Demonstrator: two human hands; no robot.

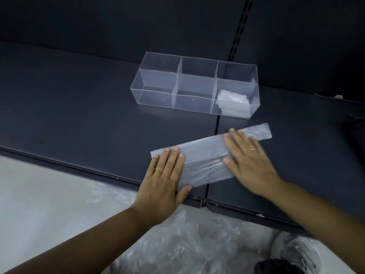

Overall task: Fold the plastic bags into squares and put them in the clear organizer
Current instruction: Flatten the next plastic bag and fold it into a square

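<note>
The plastic bag (205,155) lies in the middle right of the frame, folded into a long thin strip, flat on the dark shelf (79,115); its far end pokes out at the right. The left hand (166,175) lies flat on the strip's lower left end, fingers straight and close together; it hides that corner. The right hand (248,157) is flat on the strip too, fingers spread (it is blurry, so its edges are hard to see). In the upper middle stands the clear organizer (156,95); folded bags (233,99) sit in its right end, foggy through the wall. At the bottom lies a pile of loose bags (177,244), cut off by the frame edge; a dark thing (276,265) at the lower right cannot be made out.
</note>
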